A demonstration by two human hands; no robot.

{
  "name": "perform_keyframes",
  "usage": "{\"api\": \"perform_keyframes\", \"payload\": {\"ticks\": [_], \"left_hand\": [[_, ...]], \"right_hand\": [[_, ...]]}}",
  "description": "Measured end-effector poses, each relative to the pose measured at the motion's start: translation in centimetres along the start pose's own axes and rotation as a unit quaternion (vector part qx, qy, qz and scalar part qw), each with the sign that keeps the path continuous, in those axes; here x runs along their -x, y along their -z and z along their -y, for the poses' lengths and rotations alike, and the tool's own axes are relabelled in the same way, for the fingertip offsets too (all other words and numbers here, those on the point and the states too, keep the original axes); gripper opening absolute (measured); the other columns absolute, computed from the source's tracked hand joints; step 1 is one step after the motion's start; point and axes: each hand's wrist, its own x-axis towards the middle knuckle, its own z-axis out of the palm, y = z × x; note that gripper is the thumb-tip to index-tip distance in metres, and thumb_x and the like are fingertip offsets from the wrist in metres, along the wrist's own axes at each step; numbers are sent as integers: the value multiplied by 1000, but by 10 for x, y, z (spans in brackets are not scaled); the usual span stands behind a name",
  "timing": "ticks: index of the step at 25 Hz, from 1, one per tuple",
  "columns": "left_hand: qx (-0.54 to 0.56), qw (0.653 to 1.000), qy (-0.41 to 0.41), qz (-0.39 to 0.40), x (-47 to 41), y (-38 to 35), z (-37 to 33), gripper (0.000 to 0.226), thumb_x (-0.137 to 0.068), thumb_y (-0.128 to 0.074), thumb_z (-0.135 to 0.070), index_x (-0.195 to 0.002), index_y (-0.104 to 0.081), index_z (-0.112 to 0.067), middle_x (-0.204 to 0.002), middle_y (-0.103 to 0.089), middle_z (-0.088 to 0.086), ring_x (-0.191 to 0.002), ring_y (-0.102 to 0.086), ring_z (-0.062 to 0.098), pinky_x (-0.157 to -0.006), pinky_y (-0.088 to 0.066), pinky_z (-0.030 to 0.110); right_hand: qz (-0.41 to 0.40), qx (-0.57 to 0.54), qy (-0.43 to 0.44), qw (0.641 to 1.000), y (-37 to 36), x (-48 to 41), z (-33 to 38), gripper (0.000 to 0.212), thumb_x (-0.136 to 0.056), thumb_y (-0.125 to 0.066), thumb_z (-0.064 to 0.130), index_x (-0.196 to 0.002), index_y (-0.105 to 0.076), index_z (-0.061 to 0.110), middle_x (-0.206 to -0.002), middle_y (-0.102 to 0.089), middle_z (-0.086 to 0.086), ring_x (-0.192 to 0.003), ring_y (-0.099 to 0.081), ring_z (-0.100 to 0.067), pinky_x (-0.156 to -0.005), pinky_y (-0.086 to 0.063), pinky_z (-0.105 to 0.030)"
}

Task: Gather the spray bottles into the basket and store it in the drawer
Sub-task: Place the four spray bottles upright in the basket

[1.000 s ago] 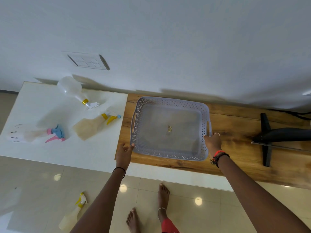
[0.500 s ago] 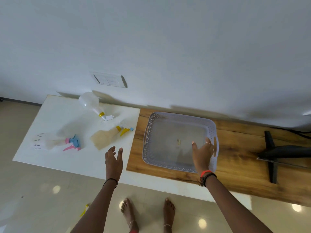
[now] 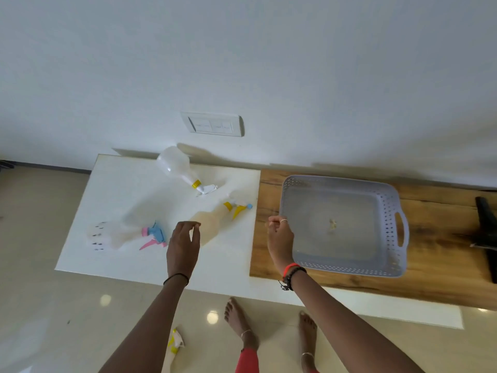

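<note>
A grey perforated basket (image 3: 391,211) rests on the wooden top, with only a small scrap inside. Three spray bottles lie on the white surface to its left: a clear one with a white nozzle (image 3: 177,168) at the back, a yellowish one with a yellow trigger (image 3: 215,219) in the middle, and one with a pink and blue trigger (image 3: 121,234) at the left. My left hand (image 3: 183,246) hovers between the yellowish and the pink-triggered bottle, fingers curled, holding nothing. My right hand (image 3: 279,240) hangs over the basket's left rim, fingers loosely bent, holding nothing.
A fourth bottle with a yellow trigger (image 3: 174,345) lies on the tiled floor near my bare feet. A black stand (image 3: 486,230) sits on the wooden top (image 3: 443,278) at the far right. A switch plate (image 3: 212,124) is on the wall.
Both hands have let go of the basket and moved left. My left hand now hovers over the bottles and my right hand is at the basket's left rim. The view has shifted left.
</note>
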Motion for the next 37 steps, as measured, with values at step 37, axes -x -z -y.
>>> {"api": "perform_keyframes", "payload": {"ticks": [37], "left_hand": [[129,936,-113,308,-30,-6,-42,91,-58,-89,-30,-130,-33,-29,-126,-45,-9,-111,-51,12,-80,-48,14]], "right_hand": [[270,-225,-240,905,14,-12,33,18,-92,-58,27,-105,-61,16,-101,-67,-7,-94,-65,-20,-76,-57,-30]]}}
